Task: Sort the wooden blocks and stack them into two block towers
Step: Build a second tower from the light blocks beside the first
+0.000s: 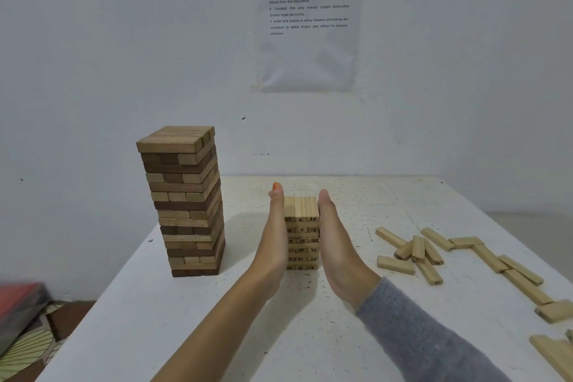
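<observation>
A short tower of pale numbered blocks (301, 232) stands in the middle of the white table (192, 319), several layers high. My left hand (274, 239) presses flat against its left side with straight fingers. My right hand (336, 245) presses flat against its right side the same way. A tall tower of mixed light and dark brown blocks (186, 201) stands to the left, near the table's far left corner. Several loose pale blocks (434, 253) lie scattered on the right part of the table.
More loose pale blocks (552, 310) run toward the table's right front edge. A printed sheet in a plastic sleeve (308, 18) hangs on the wall behind. A red-topped object (18, 301) and a patterned mat (28, 347) lie on the floor at the left.
</observation>
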Tool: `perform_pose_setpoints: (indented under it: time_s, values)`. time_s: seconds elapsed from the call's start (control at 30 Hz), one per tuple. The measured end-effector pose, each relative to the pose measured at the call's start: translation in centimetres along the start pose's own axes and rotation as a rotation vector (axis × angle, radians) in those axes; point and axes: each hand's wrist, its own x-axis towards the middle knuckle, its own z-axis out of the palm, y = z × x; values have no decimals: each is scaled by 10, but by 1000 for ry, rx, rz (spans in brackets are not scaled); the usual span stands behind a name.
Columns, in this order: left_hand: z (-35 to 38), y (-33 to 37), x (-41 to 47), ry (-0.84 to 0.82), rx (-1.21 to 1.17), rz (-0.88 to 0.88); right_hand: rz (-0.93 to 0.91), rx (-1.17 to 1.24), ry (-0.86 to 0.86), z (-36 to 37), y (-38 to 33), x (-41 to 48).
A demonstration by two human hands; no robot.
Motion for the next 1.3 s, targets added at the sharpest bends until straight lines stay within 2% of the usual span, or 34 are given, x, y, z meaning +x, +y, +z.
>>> perform_pose_setpoints:
  time_s: [0.47, 0.67, 0.77, 0.9, 0.97, 1.03, 1.13, 1.3]
  values:
    - [-2, -11, 9, -68, -58, 4, 12, 12, 5, -1, 2, 3]
    - [-13, -12, 13, -9, -46, 63, -36, 15, 41, -3, -10, -7]
    - [-15, -20, 18, 99, 17, 273, -62, 9, 48, -14, -12, -4]
    - [-8, -27, 11, 224, 180, 748, -119, 13, 145, -37, -15, -13]
    - [1, -31, 6, 189, 268, 911, -177, -52, 173, -55, -16, -19]
    - [15, -35, 1, 100, 346, 991, -232, -131, 194, -78, -14, -22]
    - [42, -46, 4, -53, 445, 950, -263, -306, 272, -116, -9, -26]
    - [78, -65, 27, -157, 632, 716, -181, -588, 454, -174, 7, -19]
